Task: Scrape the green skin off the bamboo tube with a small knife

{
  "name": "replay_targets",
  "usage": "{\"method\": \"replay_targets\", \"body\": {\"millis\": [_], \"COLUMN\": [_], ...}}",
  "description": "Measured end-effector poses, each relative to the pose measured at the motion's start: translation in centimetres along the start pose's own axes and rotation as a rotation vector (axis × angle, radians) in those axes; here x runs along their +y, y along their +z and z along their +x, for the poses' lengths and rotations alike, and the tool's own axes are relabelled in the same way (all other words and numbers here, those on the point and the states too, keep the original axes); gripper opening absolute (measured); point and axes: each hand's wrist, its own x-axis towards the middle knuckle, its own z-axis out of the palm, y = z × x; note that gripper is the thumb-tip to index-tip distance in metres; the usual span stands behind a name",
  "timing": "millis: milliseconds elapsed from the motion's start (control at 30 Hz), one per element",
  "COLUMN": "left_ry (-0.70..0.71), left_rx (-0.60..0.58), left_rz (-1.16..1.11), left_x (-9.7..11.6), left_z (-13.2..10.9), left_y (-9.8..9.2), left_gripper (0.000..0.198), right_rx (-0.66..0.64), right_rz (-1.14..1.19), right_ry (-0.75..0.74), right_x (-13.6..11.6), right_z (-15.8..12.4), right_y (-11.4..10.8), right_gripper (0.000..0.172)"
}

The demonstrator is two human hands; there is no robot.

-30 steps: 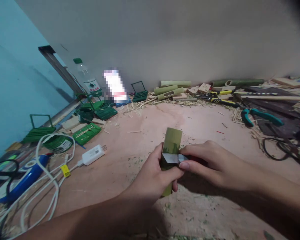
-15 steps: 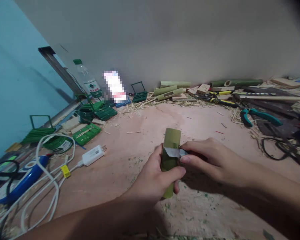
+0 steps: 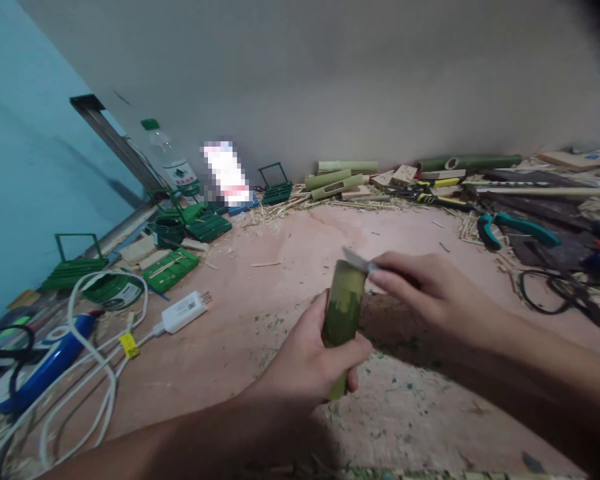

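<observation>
A short green bamboo tube stands tilted in my left hand, whose fingers wrap round its lower half. Paler patches on its upper part show where the green skin is scraped. My right hand is closed on the handle of a knife; the handle is mostly hidden by the fingers. The blade lies across the tube's top end, pointing left; whether it touches the rim I cannot tell. Small green shavings are scattered on the wooden tabletop around both hands.
Cut bamboo pieces and slivers line the wall. Teal-handled pliers and black scissors lie right. On the left are a white charger with its cable, a green paint jar, small green bamboo chairs and a water bottle.
The knife has moved up from the middle of the bamboo tube to its top end, with my right hand. My left hand keeps its hold; the tube leans slightly more to the right.
</observation>
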Motion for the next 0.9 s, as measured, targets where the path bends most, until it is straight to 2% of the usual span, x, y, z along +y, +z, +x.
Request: {"method": "replay_targets", "body": {"millis": [133, 233, 433, 633, 900], "left_ry": [-0.060, -0.044, 0.049, 0.038, 0.047], "left_rx": [-0.078, -0.068, 0.075, 0.031, 0.022], "left_rz": [0.037, 0.012, -0.013, -0.059, -0.059], "left_x": [-0.1, 0.2, 0.2, -0.3, -0.7], "left_z": [-0.7, -0.5, 0.7, 0.6, 0.7], "left_y": [0.5, 0.2, -0.8, -0.6, -0.3], "left_gripper": [0.036, 0.035, 0.040, 0.045, 0.041], "right_rx": [0.191, 0.191, -0.040, -0.291, -0.370], "right_rz": [0.006, 0.051, 0.141, 0.231, 0.262], "right_ry": [0.119, 0.142, 0.039, 0.005, -0.096], "right_x": [1.2, 1.1, -0.5, -0.2, -0.2], "right_z": [0.8, 0.8, 0.0, -0.5, -0.6], "right_y": [-1.1, -1.0, 0.2, 0.4, 0.7], "right_gripper": [0.040, 0.040, 0.040, 0.039, 0.034]}}
